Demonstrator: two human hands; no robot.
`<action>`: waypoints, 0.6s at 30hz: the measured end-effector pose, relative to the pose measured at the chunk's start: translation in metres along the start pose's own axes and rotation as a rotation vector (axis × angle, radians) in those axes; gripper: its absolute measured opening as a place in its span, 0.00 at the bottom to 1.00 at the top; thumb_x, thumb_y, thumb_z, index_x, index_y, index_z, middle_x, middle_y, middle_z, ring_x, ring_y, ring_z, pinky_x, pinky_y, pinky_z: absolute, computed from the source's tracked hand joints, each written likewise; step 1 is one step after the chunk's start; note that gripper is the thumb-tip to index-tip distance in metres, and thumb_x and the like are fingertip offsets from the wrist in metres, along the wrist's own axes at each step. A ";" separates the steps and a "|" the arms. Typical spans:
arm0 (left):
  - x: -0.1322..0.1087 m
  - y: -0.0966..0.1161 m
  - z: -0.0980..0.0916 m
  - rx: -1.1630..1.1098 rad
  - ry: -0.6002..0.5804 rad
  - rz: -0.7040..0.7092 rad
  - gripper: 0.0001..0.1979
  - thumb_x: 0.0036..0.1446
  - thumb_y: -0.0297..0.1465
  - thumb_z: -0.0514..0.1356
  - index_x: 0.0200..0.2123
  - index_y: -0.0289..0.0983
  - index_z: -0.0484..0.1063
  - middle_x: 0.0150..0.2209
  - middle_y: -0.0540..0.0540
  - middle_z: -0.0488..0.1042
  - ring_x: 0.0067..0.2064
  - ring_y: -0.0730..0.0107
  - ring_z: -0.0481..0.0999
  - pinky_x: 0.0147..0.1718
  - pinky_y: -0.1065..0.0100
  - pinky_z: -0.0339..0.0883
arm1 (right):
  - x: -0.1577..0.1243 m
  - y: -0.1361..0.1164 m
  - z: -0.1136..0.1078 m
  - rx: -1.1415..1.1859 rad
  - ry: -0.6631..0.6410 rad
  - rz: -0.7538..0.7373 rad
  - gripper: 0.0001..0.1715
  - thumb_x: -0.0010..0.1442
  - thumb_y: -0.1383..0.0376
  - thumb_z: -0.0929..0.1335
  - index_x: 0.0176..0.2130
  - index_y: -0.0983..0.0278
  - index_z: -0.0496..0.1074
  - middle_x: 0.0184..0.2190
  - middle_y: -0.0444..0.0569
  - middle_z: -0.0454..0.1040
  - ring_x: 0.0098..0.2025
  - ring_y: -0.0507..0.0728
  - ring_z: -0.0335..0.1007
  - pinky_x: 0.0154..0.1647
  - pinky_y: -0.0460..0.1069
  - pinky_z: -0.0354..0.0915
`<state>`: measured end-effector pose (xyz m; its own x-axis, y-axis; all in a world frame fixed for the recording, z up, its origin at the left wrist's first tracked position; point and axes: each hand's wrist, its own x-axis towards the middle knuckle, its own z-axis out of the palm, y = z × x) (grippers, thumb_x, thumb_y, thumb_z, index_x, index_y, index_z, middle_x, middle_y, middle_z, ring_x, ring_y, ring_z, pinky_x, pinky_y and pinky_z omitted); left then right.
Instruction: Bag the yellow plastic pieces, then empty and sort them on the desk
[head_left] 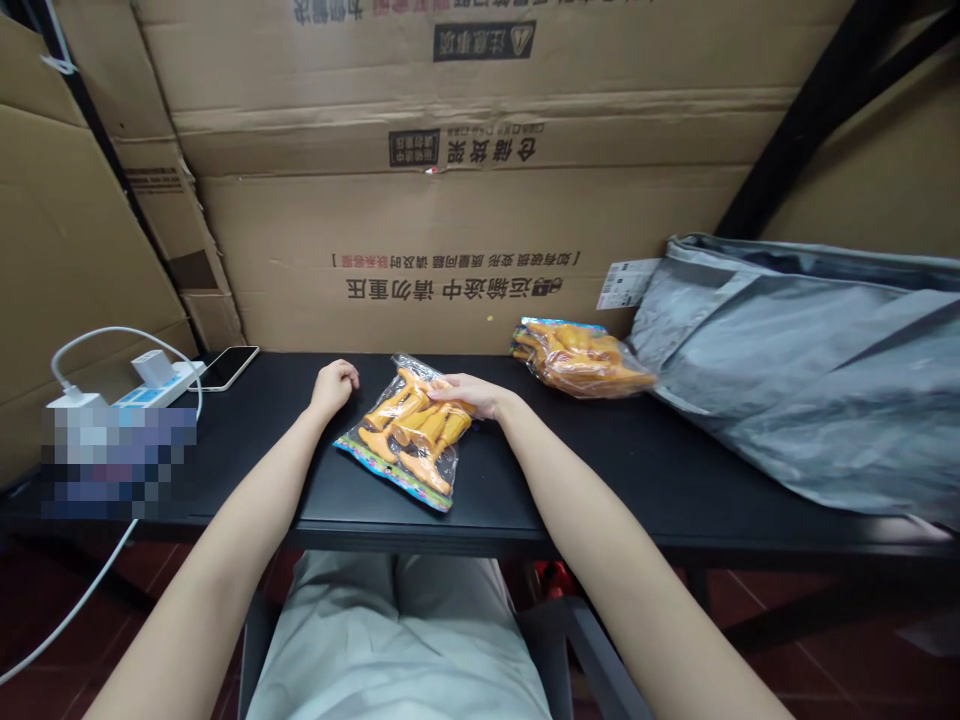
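Note:
A clear plastic bag with a colourful printed strip along its near edge lies tilted on the black table. Inside are several orange-yellow plastic pieces shaped like small legs with feet. My right hand grips the upper right part of this bag, thumb on top and the other fingers mostly hidden. To the left of the bag, my left hand rests on the table in a loose fist, apart from the bag, with nothing visible in it. Farther back on the right, more bags of the same orange pieces lie in a pile.
A large grey fabric bag takes up the table's right side. At left are a phone, a power strip with white chargers and a cable, and a blurred-out patch. Cardboard sheets wall the back and left.

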<state>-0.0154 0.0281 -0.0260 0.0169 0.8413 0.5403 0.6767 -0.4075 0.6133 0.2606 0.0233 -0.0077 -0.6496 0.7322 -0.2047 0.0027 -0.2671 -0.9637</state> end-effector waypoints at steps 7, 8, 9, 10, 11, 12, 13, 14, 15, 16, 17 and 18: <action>0.001 -0.008 0.000 0.129 0.028 -0.025 0.14 0.40 0.19 0.48 0.16 0.37 0.70 0.30 0.48 0.74 0.36 0.70 0.73 0.42 0.69 0.66 | -0.004 -0.001 -0.015 0.098 0.141 -0.050 0.16 0.46 0.73 0.75 0.38 0.69 0.73 0.34 0.55 0.80 0.32 0.57 0.78 0.37 0.50 0.75; 0.001 -0.009 0.000 0.136 0.023 -0.019 0.14 0.40 0.19 0.48 0.16 0.37 0.70 0.30 0.48 0.74 0.36 0.70 0.74 0.42 0.69 0.66 | -0.005 -0.003 -0.018 0.112 0.180 -0.075 0.15 0.47 0.73 0.74 0.38 0.69 0.73 0.34 0.55 0.80 0.32 0.57 0.78 0.36 0.50 0.75; 0.002 -0.010 0.001 0.141 0.018 -0.012 0.14 0.41 0.19 0.48 0.16 0.37 0.70 0.30 0.48 0.74 0.36 0.70 0.74 0.42 0.69 0.66 | -0.005 -0.005 -0.020 0.130 0.230 -0.107 0.15 0.48 0.74 0.74 0.38 0.69 0.72 0.33 0.55 0.80 0.32 0.57 0.78 0.35 0.51 0.75; 0.002 -0.010 0.001 0.145 0.013 -0.004 0.14 0.41 0.19 0.48 0.16 0.38 0.70 0.30 0.48 0.74 0.36 0.70 0.74 0.42 0.69 0.66 | -0.006 -0.007 -0.023 0.155 0.292 -0.148 0.14 0.48 0.74 0.73 0.38 0.69 0.72 0.32 0.55 0.80 0.31 0.58 0.78 0.35 0.51 0.75; 0.002 -0.011 0.002 0.149 0.011 0.002 0.14 0.41 0.19 0.48 0.16 0.38 0.70 0.30 0.48 0.74 0.36 0.70 0.74 0.42 0.69 0.66 | -0.005 -0.010 -0.026 0.186 0.365 -0.199 0.13 0.49 0.74 0.73 0.37 0.69 0.72 0.31 0.55 0.79 0.30 0.57 0.77 0.34 0.51 0.75; 0.002 -0.011 0.002 0.153 0.008 0.007 0.14 0.41 0.19 0.48 0.17 0.38 0.70 0.30 0.48 0.74 0.36 0.70 0.73 0.42 0.69 0.66 | -0.004 -0.014 -0.030 0.222 0.447 -0.262 0.12 0.50 0.74 0.72 0.37 0.69 0.71 0.30 0.54 0.79 0.30 0.57 0.77 0.34 0.51 0.75; 0.002 -0.012 0.003 0.157 0.007 0.011 0.14 0.41 0.18 0.48 0.17 0.38 0.70 0.29 0.48 0.73 0.36 0.70 0.73 0.42 0.70 0.66 | -0.003 -0.018 -0.034 0.261 0.540 -0.341 0.11 0.50 0.73 0.72 0.36 0.68 0.71 0.29 0.53 0.79 0.29 0.57 0.77 0.34 0.51 0.75; 0.002 -0.012 0.003 0.160 0.005 0.015 0.14 0.41 0.18 0.48 0.17 0.38 0.70 0.29 0.48 0.73 0.36 0.71 0.73 0.42 0.70 0.66 | -0.002 -0.023 -0.040 0.297 0.637 -0.436 0.10 0.51 0.71 0.72 0.36 0.68 0.70 0.29 0.51 0.78 0.30 0.56 0.77 0.35 0.51 0.75; 0.002 -0.012 0.004 0.162 0.002 0.017 0.15 0.41 0.18 0.48 0.17 0.38 0.71 0.30 0.48 0.73 0.36 0.71 0.73 0.42 0.70 0.66 | -0.001 -0.027 -0.047 0.326 0.740 -0.546 0.11 0.52 0.69 0.72 0.37 0.67 0.69 0.30 0.49 0.78 0.31 0.55 0.76 0.36 0.52 0.75; 0.002 -0.013 0.004 0.165 -0.003 0.018 0.15 0.41 0.18 0.48 0.17 0.38 0.71 0.30 0.48 0.74 0.36 0.71 0.73 0.42 0.69 0.66 | 0.000 -0.033 -0.055 0.342 0.856 -0.672 0.13 0.52 0.67 0.72 0.38 0.65 0.68 0.31 0.47 0.77 0.32 0.55 0.76 0.37 0.52 0.75; 0.002 -0.013 0.005 0.167 -0.008 0.019 0.15 0.42 0.18 0.48 0.17 0.38 0.71 0.30 0.48 0.74 0.36 0.71 0.73 0.42 0.69 0.66 | 0.000 -0.038 -0.063 0.321 0.961 -0.793 0.15 0.52 0.64 0.73 0.40 0.64 0.68 0.34 0.45 0.76 0.35 0.54 0.76 0.39 0.52 0.74; 0.002 -0.012 0.005 0.170 -0.013 0.019 0.15 0.42 0.18 0.48 0.17 0.38 0.71 0.30 0.48 0.74 0.36 0.71 0.73 0.42 0.69 0.66 | -0.002 -0.044 -0.073 0.270 1.060 -0.895 0.18 0.53 0.60 0.72 0.42 0.63 0.67 0.36 0.45 0.75 0.38 0.54 0.76 0.40 0.52 0.74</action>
<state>-0.0200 0.0370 -0.0352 0.0391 0.8389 0.5428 0.7909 -0.3580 0.4963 0.3171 0.0795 0.0221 0.5175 0.8000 0.3036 -0.3217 0.5107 -0.7973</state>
